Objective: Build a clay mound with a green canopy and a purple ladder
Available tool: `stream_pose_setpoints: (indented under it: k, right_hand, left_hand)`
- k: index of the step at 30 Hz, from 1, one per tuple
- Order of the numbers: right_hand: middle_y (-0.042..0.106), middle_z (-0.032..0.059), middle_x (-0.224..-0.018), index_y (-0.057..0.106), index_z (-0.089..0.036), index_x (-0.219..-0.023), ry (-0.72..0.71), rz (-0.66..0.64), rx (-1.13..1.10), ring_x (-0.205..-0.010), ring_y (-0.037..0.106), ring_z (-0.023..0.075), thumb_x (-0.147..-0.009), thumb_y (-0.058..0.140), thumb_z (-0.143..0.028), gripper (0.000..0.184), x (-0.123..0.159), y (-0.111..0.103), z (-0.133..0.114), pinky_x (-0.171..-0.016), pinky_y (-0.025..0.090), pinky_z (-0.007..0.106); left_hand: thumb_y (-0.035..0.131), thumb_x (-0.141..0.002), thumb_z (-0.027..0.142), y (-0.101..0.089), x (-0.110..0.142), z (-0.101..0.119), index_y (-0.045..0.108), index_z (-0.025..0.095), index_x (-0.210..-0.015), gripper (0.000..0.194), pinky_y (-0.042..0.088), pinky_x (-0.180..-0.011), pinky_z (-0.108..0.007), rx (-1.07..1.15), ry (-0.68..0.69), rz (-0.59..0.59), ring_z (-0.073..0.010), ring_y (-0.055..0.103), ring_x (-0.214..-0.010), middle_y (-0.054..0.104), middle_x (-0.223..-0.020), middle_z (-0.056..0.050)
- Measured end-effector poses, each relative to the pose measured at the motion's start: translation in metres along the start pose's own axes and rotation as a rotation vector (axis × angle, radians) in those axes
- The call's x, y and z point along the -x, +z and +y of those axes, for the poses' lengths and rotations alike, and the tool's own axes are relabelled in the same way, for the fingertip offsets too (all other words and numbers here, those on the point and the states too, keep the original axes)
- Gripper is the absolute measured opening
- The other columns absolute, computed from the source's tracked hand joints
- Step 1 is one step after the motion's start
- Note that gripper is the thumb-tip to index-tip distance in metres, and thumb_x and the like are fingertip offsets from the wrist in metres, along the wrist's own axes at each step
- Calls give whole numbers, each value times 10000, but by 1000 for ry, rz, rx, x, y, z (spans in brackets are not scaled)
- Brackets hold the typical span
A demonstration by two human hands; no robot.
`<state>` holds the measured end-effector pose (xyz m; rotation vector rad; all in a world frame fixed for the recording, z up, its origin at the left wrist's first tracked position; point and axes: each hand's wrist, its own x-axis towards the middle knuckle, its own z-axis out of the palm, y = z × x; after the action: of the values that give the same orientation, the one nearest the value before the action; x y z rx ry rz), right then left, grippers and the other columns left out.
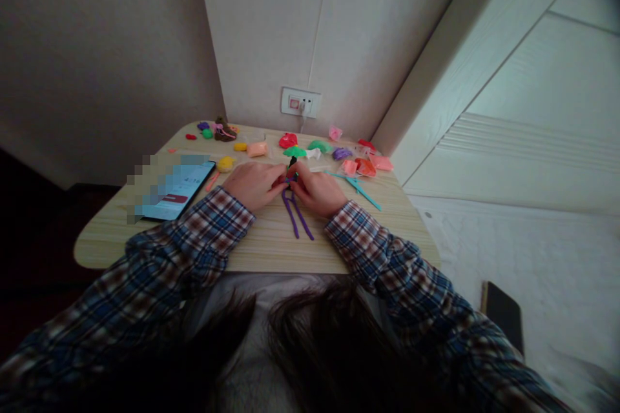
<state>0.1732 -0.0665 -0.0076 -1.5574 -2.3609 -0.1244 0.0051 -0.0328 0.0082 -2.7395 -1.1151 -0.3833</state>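
Note:
My left hand (256,183) and my right hand (320,190) meet over the middle of the small table, fingers closed in a pinch. Between their fingertips is a purple strand of modelling clay (289,195), looped near the fingers. Its two long ends (304,222) trail down over the tabletop towards me. Just beyond the fingertips is a bright green clay shape (294,151) with a dark stem-like part below it. My fingers partly cover the spot where the purple strand and the dark part come together.
A phone (181,192) with its screen lit lies on the left of the wooden table (271,248). Along the back are a brown clay figure (225,130), a yellow lump (225,164) and several coloured clay packets (365,166). Turquoise plastic tools (364,193) lie right.

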Motion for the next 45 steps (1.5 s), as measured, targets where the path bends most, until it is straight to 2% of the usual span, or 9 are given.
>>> stream_pose_setpoints:
  k: [3,7,16,23,38,45]
  right_hand:
    - [673,66,-892,493,-177,-1103,-10,-64,47,-726,611,198,-902,355,-289,269,0,0,0,-567,321,267]
    - [671,75,-921,532,-188,-1065,-26,-140,109,-761,611,203,-902,352,-280,260,0,0,0,-583,330,273]
    - [672,74,-931,557,-194,-1035,-36,-140,109,-760,611,199,-901,338,-279,271,0,0,1,-587,345,276]
    - [671,75,-922,521,-182,-1080,-28,-96,68,-758,607,207,-875,352,-250,274,0,-1,0,-615,370,281]
    - [677,65,-883,499,-179,-1098,-18,-77,40,-720,589,195,-885,362,-323,291,2,-4,-3,-584,340,266]
    - [676,69,-837,520,-170,-1087,-7,-44,53,-709,595,200,-899,332,-302,297,0,-4,-2,-575,306,269]
  left_hand:
    - [452,-869,343,0,-1,0,594,174,-893,221,384,-578,-283,-9,-2,-30,-232,620,-746,668,-814,-55]
    - [420,-881,349,1,-1,1,602,167,-899,258,398,-603,-292,-27,-2,-125,-233,618,-760,661,-846,-71]
    - [376,-895,347,1,-1,1,612,150,-928,309,413,-659,-314,-36,-6,-179,-246,611,-800,652,-884,-85]
    - [394,-881,340,2,-1,1,590,153,-976,288,425,-688,-319,-41,-5,-133,-249,613,-837,651,-930,-87]
    - [412,-869,344,0,-1,1,580,160,-946,261,425,-637,-293,-42,-9,-84,-242,622,-810,661,-904,-84]
    - [413,-878,360,1,-1,1,574,164,-913,256,401,-599,-287,-44,-26,-64,-244,627,-776,667,-866,-74]
